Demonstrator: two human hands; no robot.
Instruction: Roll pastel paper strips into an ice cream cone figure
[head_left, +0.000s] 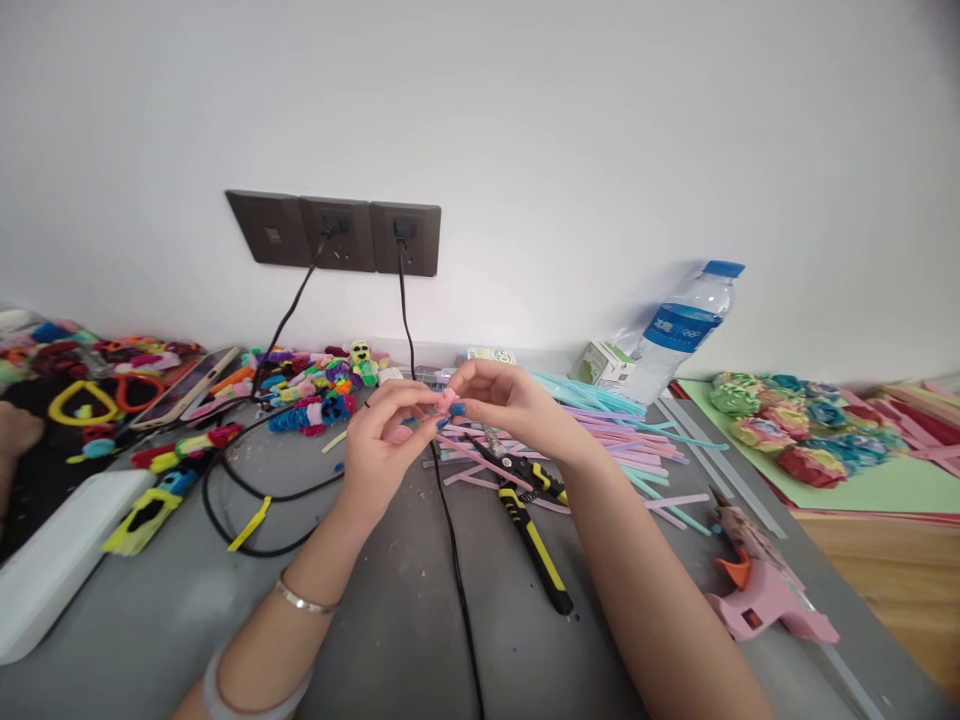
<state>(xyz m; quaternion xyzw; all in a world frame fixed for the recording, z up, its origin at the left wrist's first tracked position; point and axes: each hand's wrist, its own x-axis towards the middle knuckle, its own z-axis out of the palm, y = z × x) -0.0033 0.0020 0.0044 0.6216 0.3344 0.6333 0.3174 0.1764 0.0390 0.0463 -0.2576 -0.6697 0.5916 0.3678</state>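
Here, a pink fuzzy piece (pixel 448 400) between both hands (pixel 379 440) (pixel 514 405), within their fingertip pinch.

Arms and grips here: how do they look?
The left arm wears a silver bangle and, higher up, a pale grey band; no sleeves show. The left grip has a dark ring; it and the right grip show blue nail polish.

Shows pink on the small fuzzy piece (pixel 448 402) at frame centre, blue on the painted fingernails (pixel 458 409). Carries black and yellow on the long-handled pliers (pixel 527 523) below; pink, lilac and aqua on the thin fuzzy stems (pixel 631 441) rightward; pink and orange on the plastic glue gun (pixel 771 592), lower right.
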